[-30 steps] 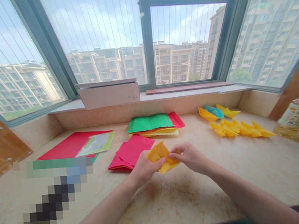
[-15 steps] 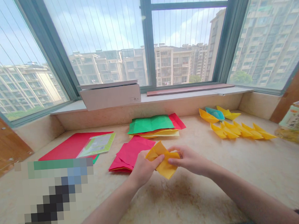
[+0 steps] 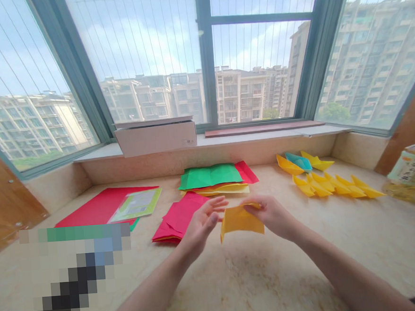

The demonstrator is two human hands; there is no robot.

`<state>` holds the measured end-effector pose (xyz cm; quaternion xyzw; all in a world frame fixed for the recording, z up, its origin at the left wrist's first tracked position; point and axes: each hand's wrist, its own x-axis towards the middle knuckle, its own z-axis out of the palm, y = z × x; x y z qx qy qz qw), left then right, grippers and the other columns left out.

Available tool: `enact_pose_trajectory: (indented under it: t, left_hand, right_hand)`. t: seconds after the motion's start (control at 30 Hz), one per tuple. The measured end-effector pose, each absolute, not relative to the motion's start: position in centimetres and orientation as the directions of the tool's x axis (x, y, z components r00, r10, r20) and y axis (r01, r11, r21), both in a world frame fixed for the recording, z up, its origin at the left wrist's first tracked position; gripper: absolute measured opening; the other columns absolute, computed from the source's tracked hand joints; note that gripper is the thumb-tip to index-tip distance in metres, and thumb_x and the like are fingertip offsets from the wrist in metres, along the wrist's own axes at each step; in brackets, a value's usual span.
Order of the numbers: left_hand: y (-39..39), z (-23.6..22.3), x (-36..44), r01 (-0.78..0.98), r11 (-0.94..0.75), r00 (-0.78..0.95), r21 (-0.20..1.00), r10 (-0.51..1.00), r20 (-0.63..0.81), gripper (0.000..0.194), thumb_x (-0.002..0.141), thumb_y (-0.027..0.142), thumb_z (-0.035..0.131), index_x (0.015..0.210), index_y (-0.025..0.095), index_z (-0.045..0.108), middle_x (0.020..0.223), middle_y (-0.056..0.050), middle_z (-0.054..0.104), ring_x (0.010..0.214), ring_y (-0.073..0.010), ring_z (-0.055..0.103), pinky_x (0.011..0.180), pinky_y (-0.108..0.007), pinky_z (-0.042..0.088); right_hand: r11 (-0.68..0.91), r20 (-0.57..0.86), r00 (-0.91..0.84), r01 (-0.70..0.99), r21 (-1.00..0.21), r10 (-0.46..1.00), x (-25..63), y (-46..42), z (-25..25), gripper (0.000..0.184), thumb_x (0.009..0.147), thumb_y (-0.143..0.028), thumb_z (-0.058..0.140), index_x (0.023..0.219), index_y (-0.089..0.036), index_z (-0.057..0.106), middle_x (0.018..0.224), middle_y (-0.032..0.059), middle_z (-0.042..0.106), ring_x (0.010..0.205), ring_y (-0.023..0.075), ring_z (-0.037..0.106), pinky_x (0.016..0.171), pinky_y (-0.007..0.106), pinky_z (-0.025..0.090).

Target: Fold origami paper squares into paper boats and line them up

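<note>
A folded orange-yellow paper (image 3: 241,222) hangs from my right hand (image 3: 272,216), pinched by the fingers at its top edge. My left hand (image 3: 201,224) is open with its fingers spread, holding nothing. Its fingertips are just left of the paper and apart from it. Behind that hand lies a loose pile of folded crimson paper (image 3: 178,221). Both forearms reach in from the bottom of the view.
A marble counter (image 3: 238,286) runs below the window. On it are a green and yellow paper stack (image 3: 209,176), a red sheet (image 3: 97,208), a printed booklet (image 3: 136,204), yellow paper boats (image 3: 337,186) and a bottled drink (image 3: 409,170). A white box (image 3: 155,138) sits on the sill.
My left hand has let go of the paper and opened, moving slightly left. The paper now hangs from my right hand and looks flatter and less bunched.
</note>
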<state>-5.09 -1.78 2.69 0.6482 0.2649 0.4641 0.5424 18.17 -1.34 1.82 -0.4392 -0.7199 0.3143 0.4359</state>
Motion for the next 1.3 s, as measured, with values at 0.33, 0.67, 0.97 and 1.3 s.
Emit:
enact_pose_trajectory:
  t: [0.33, 0.67, 0.97, 1.3]
  left_hand:
    - [-2.3, 2.3, -4.7, 0.328, -0.441, 0.45, 0.835, 0.85, 0.272, 0.049, 0.08, 0.035, 0.072, 0.126, 0.017, 0.064, 0.107, -0.011, 0.074, 0.098, -0.026, 0.068, 0.09, -0.037, 0.05]
    - [-3.1, 2.8, -4.5, 0.47, -0.517, 0.511, 0.715, 0.82, 0.258, 0.02, 0.088, 0.026, 0.059, 0.096, 0.018, 0.075, 0.087, -0.004, 0.075, 0.079, -0.0196, 0.067, 0.069, -0.026, 0.044]
    - [-1.6, 2.6, -4.9, 0.188, -0.205, 0.353, 0.96, 0.927, 0.129, 0.03, 0.086, 0.041, 0.063, 0.088, 0.011, 0.07, 0.078, -0.006, 0.071, 0.069, -0.0181, 0.064, 0.058, -0.024, 0.043]
    - [-1.2, 2.4, -5.0, -0.066, -0.027, 0.281, 0.997, 0.959, 0.044, 0.043, 0.076, 0.048, 0.076, 0.098, 0.013, 0.065, 0.087, -0.009, 0.074, 0.075, -0.0209, 0.07, 0.065, -0.027, 0.05]
  right_hand:
    - [0.617, 0.477, -0.393, 0.547, -0.566, 0.786, 16.7, -2.5, 0.7, 0.07, 0.075, -0.002, 0.057, 0.139, -0.03, 0.052, 0.105, 0.0041, 0.073, 0.089, 0.0207, 0.068, 0.081, 0.035, 0.053]
    - [0.719, 0.576, -0.439, 0.509, -0.473, 0.69, 16.2, -3.1, 0.2, 0.068, 0.08, -0.004, 0.06, 0.14, -0.031, 0.046, 0.099, 0.0024, 0.07, 0.086, 0.0198, 0.065, 0.083, 0.038, 0.054]
    - [0.758, 0.734, -0.3, 0.49, -0.43, 0.61, 17.3, -3.2, 1.4, 0.054, 0.092, -0.02, 0.06, 0.141, -0.031, 0.039, 0.118, 0.008, 0.062, 0.084, 0.0178, 0.063, 0.076, 0.036, 0.057]
    - [0.743, 0.7, -0.335, 0.519, -0.422, 0.631, 17.5, -2.8, 1.8, 0.03, 0.093, -0.031, 0.061, 0.122, -0.025, 0.06, 0.13, 0.012, 0.055, 0.114, 0.0267, 0.059, 0.093, 0.045, 0.054]
